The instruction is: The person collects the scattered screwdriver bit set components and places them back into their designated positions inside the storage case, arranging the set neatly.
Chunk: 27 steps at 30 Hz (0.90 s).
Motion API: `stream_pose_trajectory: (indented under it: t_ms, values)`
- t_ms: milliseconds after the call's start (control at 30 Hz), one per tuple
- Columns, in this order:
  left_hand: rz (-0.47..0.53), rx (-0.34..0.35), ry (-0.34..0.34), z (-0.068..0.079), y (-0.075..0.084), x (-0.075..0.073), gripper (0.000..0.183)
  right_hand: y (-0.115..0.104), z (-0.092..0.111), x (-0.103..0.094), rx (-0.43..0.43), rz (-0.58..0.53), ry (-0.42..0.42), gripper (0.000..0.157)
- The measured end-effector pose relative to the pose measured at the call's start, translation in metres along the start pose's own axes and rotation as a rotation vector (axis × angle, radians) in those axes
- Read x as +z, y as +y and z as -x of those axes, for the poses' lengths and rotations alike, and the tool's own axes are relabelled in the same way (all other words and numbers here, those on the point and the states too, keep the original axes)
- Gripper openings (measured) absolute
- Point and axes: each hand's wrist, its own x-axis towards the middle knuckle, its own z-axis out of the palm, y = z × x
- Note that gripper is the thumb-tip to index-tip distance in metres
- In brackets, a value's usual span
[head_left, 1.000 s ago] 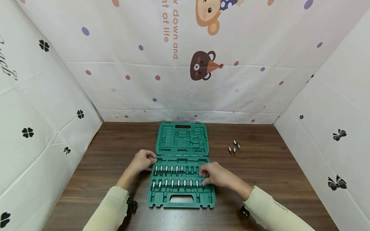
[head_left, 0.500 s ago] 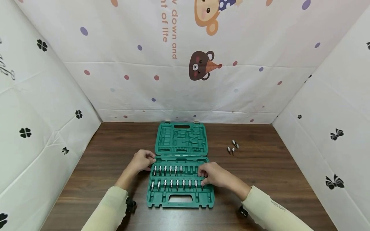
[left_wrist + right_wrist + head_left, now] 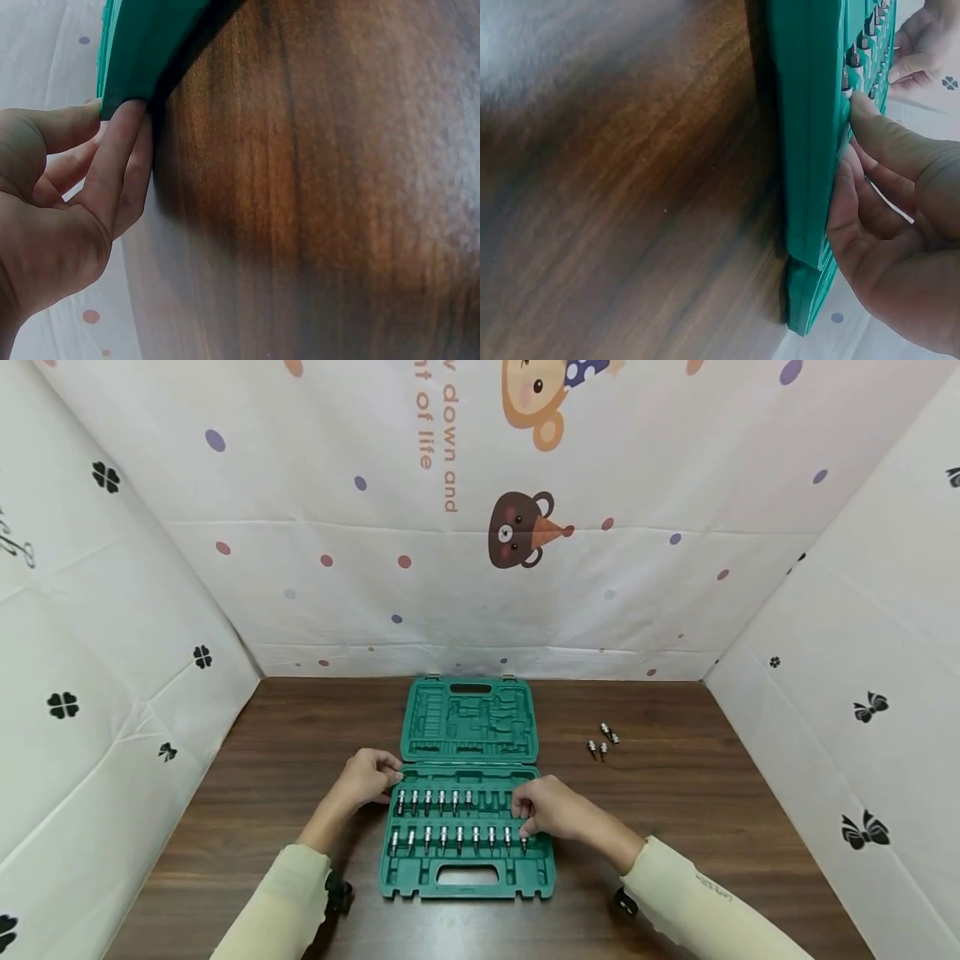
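A green plastic tool case point(image 3: 536, 870) lies unfolded on the table, with two rows of bit sockets point(image 3: 459, 840) in its near half. My left hand point(image 3: 367, 777) pinches the case's left edge near the hinge; the left wrist view shows thumb above and fingers against the side wall point(image 3: 150, 52). Over the case's right side is my right hand point(image 3: 551, 808). Its thumb tip presses at the rightmost bit socket point(image 3: 524, 844) of the near row, seated in its slot. In the right wrist view, the other fingers point(image 3: 846, 202) bend loosely against the case.
Several loose bit sockets point(image 3: 603, 749) lie on the brown wooden table point(image 3: 660, 777) right of the case. The case lid point(image 3: 423, 714) lies flat behind, by the printed cloth wall point(image 3: 450, 602). Vacant slots point(image 3: 495, 802) show at the right of the far row.
The head view has shifted slightly. My right thumb has slid a little away from me, so more of the rightmost bit socket shows. My left hand keeps its grip on the case.
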Motion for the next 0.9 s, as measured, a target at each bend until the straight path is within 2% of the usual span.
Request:
stream_pose_trajectory:
  t_ms: [233,467,700,900]
  values:
    - [0.013,-0.002,-0.007,-0.001,-0.001,-0.001,0.019,0.006,0.003,0.002,-0.087,0.021,0.023,0.02]
    - [0.016,-0.002,-0.006,-0.001,-0.001,-0.002,0.018,0.012,0.006,0.004,-0.123,0.005,0.068,0.019]
    - [0.021,-0.009,-0.003,-0.001,-0.001,-0.002,0.017,0.017,0.012,-0.002,-0.118,-0.031,0.12,0.023]
    - [0.023,-0.015,-0.003,-0.002,-0.001,-0.002,0.017,0.03,0.017,-0.011,-0.088,-0.017,0.208,0.025]
